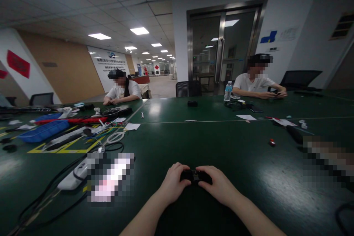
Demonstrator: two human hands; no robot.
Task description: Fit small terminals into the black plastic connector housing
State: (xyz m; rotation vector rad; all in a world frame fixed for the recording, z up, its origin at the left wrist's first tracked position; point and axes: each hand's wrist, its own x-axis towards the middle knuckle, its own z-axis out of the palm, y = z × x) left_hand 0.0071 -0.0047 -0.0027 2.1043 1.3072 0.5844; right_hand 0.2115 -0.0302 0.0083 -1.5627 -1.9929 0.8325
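Note:
A small black object (pixel 195 176) lies low over the green table, between my two hands near the front. My left hand (pixel 176 180) grips its left end, with the thumb along the near side and the fingers over the far side. The right end is held the same way by my right hand (pixel 214 182). The middle of the object shows between my thumbs; its ends are partly hidden by my fingers. What kind of object it is cannot be made out.
Left on the green table (pixel 166 143) are a white power strip (pixel 73 175), cables, a blue tray (pixel 45 131) and a blurred bright rectangle (pixel 113 179). A small red item (pixel 272 142) lies right. Two people sit across, near a water bottle (pixel 228 91).

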